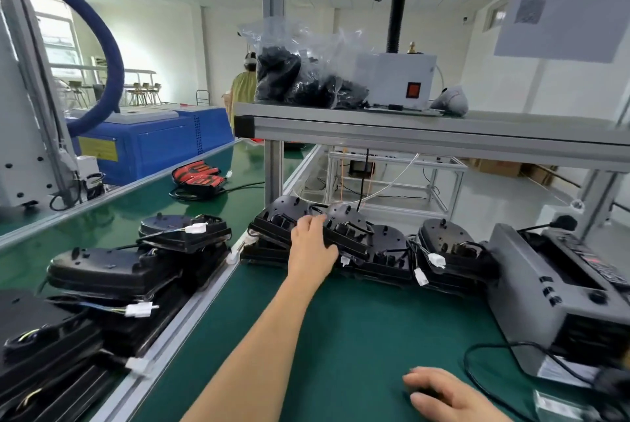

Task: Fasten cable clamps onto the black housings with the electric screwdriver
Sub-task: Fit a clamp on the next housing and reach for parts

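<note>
Left hand (312, 248) grips a housing (347, 234); shelf bag (300, 43) holds black parts (276, 77).

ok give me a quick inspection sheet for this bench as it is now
surface: green mat, aluminium edge rail on its left.
job's things: black housings in a row under the shelf, more stacked on the left belt; screwdriver and clamps not made out for sure.
clutter: clear bag of black parts and a grey box with a red switch on the shelf; grey machine at right.
grippers: left hand grips one of the black housings toward the row's left end; right hand rests on the mat, grasp unclear.
cables: white connectors on the housings' leads; black cord looped on the mat.
surroundings: blue machine, blue hose, a person at the back.
</note>
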